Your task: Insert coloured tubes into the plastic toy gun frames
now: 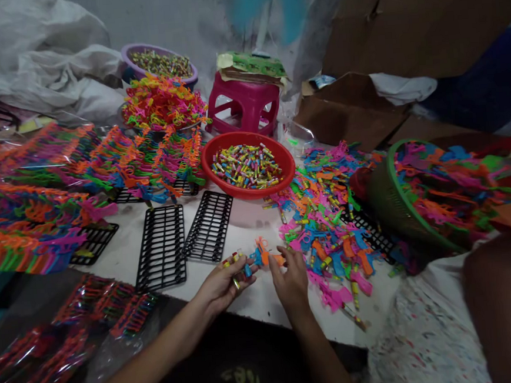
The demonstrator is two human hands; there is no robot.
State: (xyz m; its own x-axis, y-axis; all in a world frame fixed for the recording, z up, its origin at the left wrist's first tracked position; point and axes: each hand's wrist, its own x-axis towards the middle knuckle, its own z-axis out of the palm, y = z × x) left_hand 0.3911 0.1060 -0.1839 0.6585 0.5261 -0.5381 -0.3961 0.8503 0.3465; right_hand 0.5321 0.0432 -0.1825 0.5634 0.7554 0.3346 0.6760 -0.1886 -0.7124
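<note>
My left hand (pixel 227 281) is closed around several small pieces, among them yellow cylinders and a blue plastic part (pixel 247 270). Beside it my right hand (pixel 290 274) pinches an orange plastic piece (pixel 264 255) between thumb and fingers, close to a blue one at the left fingertips. Both hands are over the front edge of the white table (pixel 249 227). Colourful plastic pieces (pixel 330 239) lie heaped just right of my right hand. Behind the hands is a red basin (pixel 292 177) of small coloured cylinders. Two black grid racks (pixel 160 246) lie to the left.
Filled racks of colourful pieces (pixel 23 221) cover the left side. A heaped bowl, a purple basin (pixel 127 54) and a pink stool (pixel 246 103) stand behind. At right are a green basket (pixel 383 193) and another person's arm (pixel 497 308).
</note>
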